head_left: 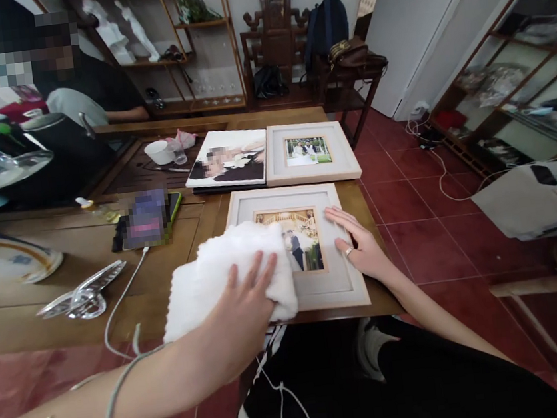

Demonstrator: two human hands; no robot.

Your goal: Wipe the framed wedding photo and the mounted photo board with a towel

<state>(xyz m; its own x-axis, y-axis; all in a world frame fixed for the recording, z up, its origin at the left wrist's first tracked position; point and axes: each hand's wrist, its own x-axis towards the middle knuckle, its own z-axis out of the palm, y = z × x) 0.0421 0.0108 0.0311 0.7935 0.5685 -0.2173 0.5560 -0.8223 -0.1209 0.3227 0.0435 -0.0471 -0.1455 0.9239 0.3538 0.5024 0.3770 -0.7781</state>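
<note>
A white-framed photo (333, 273) lies flat at the near edge of the wooden table (29, 318). A white cloth (215, 273) covers the frame's left part. My left hand (246, 300) presses flat on the cloth, fingers spread. My right hand (357, 243), with a ring on one finger, rests flat on the frame's right border, fingers stretched out.
Behind lie a second white frame (310, 153) and an unframed print (227, 159). A phone (149, 218) with a white cable, a silver clip (85, 298), a plate (5, 261), a cup (160, 152) and a kettle stand to the left. Another person sits at the far left. Red tiled floor lies to the right.
</note>
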